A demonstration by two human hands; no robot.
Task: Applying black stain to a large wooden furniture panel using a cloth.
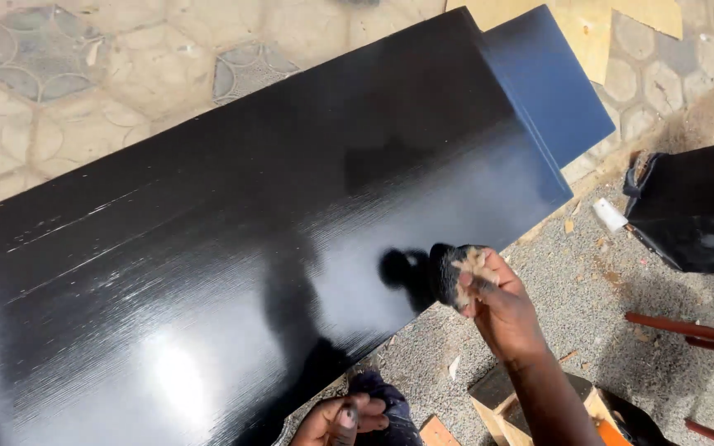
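Black-stained pad (448, 272) pinched in right hand's fingers (474, 285)

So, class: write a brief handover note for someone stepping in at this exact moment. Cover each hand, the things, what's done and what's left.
Right hand: pinches a black-stained pad just off the panel's near edge.
Left hand: low, gripping dark cloth.
Black panel: lies across the floor, glossy and wet-looking over most of its face.
Left: streaky, duller stretch toward the far left end.

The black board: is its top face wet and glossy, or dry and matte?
Glossy, and it looks wet. The black board mirrors bright glare and the shadow of the right hand, which holds a black-stained pad at its edge.
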